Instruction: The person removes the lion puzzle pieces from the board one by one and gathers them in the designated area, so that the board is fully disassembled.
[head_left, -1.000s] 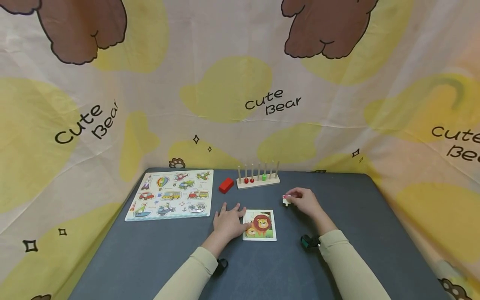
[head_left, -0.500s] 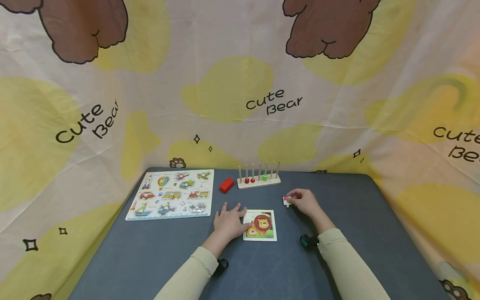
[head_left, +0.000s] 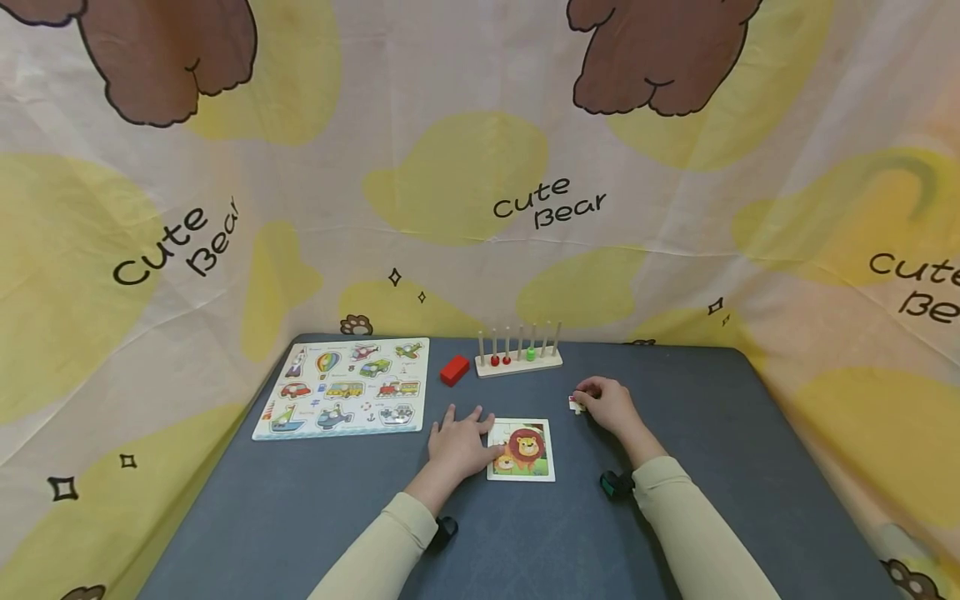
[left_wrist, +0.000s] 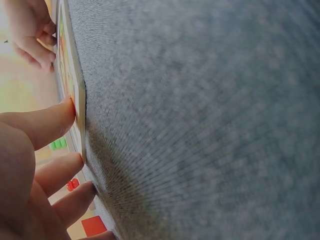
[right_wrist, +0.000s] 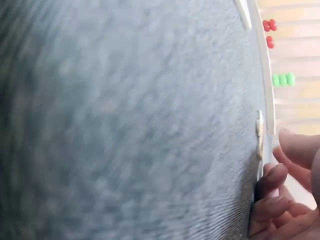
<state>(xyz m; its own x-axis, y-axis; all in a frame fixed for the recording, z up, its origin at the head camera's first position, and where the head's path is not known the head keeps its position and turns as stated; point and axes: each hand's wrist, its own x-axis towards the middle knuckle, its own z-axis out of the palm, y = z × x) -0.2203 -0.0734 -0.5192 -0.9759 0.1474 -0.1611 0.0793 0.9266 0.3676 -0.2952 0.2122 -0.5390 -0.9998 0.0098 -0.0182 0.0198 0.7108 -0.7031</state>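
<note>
A square lion puzzle (head_left: 528, 467) in a white frame lies on the dark table in the head view. My left hand (head_left: 457, 446) rests at its left side with fingers spread. The thumb (left_wrist: 57, 117) lies on the puzzle's edge, and another fingertip touches the frame's corner in the left wrist view. To the right, my right hand (head_left: 611, 408) pinches a small, light jigsaw piece (head_left: 575, 406) low over the table. The right fingers are curled, and they hide part of the piece. In the right wrist view the piece (right_wrist: 260, 135) shows edge-on beside the fingertips.
A white vehicle puzzle board (head_left: 341, 390) lies at the left. Behind the lion puzzle are a red block (head_left: 454, 370) and a wooden peg stand (head_left: 519, 364) with red and green beads. A printed cloth (head_left: 450, 192) hangs behind the table.
The jigsaw piece has turned slightly at the right fingertips, showing a different outline. The left hand stays on the lion puzzle.
</note>
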